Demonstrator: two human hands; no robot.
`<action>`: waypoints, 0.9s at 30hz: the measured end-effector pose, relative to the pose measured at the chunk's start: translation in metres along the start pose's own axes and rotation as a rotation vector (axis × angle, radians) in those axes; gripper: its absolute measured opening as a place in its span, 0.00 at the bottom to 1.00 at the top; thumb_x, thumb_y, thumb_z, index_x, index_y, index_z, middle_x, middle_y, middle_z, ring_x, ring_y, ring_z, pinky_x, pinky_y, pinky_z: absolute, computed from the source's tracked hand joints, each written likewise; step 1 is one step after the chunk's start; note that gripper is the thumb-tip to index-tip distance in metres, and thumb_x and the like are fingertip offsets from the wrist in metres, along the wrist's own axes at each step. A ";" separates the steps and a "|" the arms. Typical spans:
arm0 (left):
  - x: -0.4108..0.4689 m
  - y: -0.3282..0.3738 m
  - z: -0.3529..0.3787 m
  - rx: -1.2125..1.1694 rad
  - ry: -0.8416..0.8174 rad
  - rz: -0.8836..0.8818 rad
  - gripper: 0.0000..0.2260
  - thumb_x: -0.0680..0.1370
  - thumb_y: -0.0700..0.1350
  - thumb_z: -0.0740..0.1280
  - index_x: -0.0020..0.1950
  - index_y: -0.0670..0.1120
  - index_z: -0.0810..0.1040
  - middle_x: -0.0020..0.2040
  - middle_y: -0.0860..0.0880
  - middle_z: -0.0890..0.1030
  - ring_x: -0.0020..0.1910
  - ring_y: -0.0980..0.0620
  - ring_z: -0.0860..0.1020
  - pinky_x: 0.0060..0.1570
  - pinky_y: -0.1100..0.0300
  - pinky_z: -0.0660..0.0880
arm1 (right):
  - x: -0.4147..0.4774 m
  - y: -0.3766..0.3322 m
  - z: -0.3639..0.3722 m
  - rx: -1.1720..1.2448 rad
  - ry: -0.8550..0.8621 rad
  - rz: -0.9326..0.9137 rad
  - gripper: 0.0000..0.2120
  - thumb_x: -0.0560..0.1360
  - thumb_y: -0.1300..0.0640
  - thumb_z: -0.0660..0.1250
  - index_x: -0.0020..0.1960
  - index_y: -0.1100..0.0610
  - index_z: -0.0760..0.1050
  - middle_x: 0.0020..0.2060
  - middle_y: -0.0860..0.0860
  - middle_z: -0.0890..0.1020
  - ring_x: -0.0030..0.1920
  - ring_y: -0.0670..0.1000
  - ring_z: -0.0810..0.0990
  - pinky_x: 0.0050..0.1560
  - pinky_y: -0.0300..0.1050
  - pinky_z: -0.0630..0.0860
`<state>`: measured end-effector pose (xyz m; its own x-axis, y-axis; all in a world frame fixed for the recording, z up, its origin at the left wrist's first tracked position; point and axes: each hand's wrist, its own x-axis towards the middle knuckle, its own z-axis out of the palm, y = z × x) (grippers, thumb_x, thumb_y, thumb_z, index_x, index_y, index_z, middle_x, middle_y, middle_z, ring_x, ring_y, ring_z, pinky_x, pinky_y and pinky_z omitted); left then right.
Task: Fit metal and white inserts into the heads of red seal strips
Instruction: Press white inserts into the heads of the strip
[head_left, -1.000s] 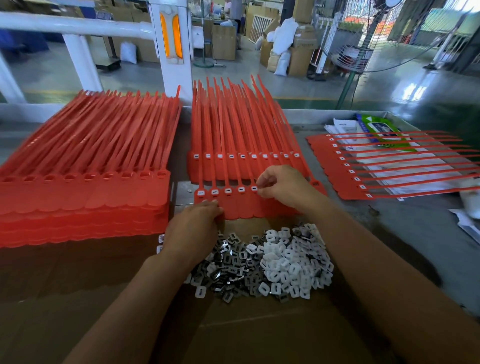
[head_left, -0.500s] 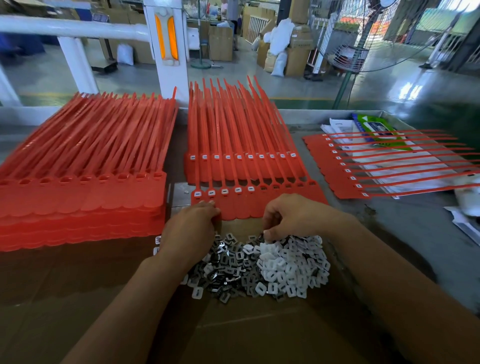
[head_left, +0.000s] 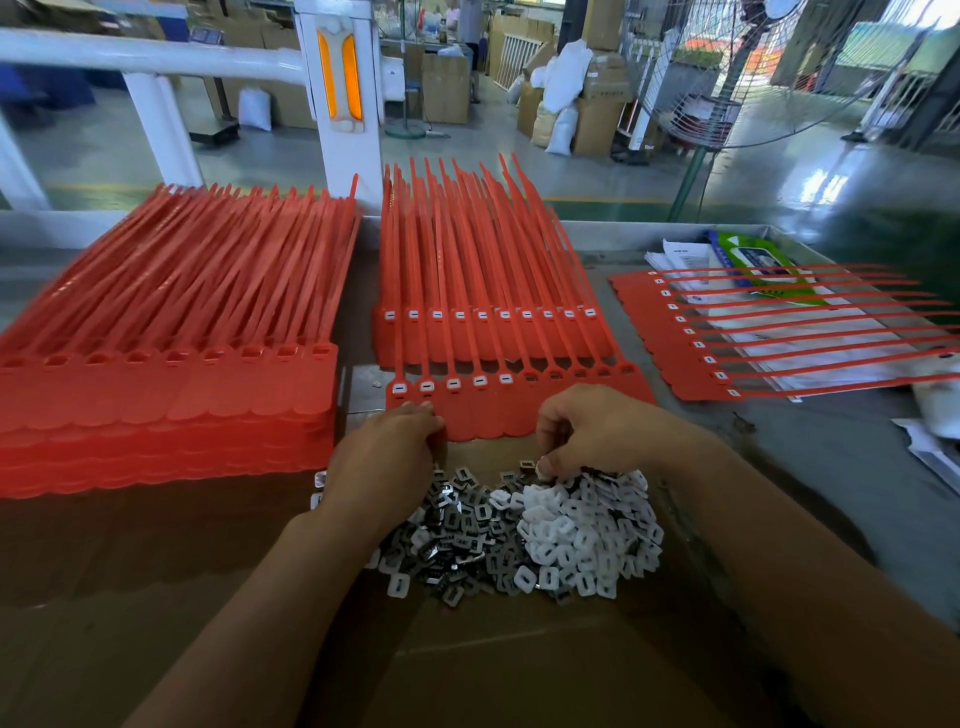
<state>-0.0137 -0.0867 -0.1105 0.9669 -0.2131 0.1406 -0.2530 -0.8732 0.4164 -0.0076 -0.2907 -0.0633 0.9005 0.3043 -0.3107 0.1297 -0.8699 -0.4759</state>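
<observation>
Nearest: brown cardboard sheet (head_left: 493, 670) w/ the insert pile on it. Metal inserts (head_left: 457, 540) make up the pile's left half and white inserts (head_left: 582, 535) its right, mixed where they meet. Everything else is placed from that pile.

R hand (head_left: 597, 431) is at the pile's far edge, fingers curled down, tips among the pcs. Can't tell if it has one pinched. L hand (head_left: 384, 457) is over the pile's left side, bent fingertips on the near-left corner of the front strip sheet (head_left: 498, 410). Thumb is hidden, so can't tell if it grips or only presses.

That sheet lies just beyond the pile, tails pointing away. It has ten heads in a row: the five on the left hold white-topped inserts, the five on the right show open sockets. Directly behind it, farther from the pile, is the filled stack (head_left: 488, 332), every top-row head w/ an insert. Far-left of the pile is a tall stack of unfilled strips (head_left: 166, 400), sockets open. Far-right of the pile a single filled sheet (head_left: 670, 338) lies crosswise over papers (head_left: 680, 257) and a green packet (head_left: 748, 254).

Surface: grey metal table (head_left: 810, 483) w/ a raised rim at the back. Well past the pile: white rail post (head_left: 340, 78) w/ orange reflectors, standing fan (head_left: 737, 67), cartons (head_left: 445, 88) and white sacks (head_left: 563, 83) on a shiny grey floor.
</observation>
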 end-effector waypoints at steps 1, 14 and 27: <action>0.000 0.000 0.000 0.000 0.002 0.001 0.19 0.77 0.36 0.57 0.66 0.49 0.73 0.70 0.53 0.69 0.69 0.53 0.66 0.65 0.57 0.64 | 0.000 0.000 -0.001 -0.002 0.009 -0.007 0.09 0.69 0.57 0.73 0.35 0.49 0.74 0.35 0.43 0.77 0.38 0.42 0.76 0.35 0.37 0.70; 0.000 0.000 0.000 -0.001 -0.007 0.007 0.20 0.77 0.36 0.57 0.67 0.49 0.72 0.70 0.52 0.68 0.69 0.53 0.66 0.67 0.55 0.65 | 0.003 0.006 -0.001 0.252 0.195 -0.005 0.05 0.74 0.57 0.67 0.40 0.52 0.73 0.27 0.41 0.80 0.30 0.38 0.78 0.31 0.32 0.73; -0.001 0.000 0.000 0.009 -0.013 0.003 0.20 0.77 0.36 0.57 0.67 0.50 0.72 0.71 0.54 0.67 0.70 0.53 0.65 0.66 0.56 0.64 | 0.018 0.012 -0.010 0.508 0.395 0.071 0.06 0.72 0.69 0.67 0.47 0.62 0.77 0.36 0.52 0.80 0.35 0.47 0.80 0.33 0.33 0.78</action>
<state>-0.0150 -0.0859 -0.1104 0.9664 -0.2213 0.1305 -0.2558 -0.8766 0.4075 0.0143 -0.2990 -0.0666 0.9971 0.0031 -0.0755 -0.0608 -0.5611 -0.8255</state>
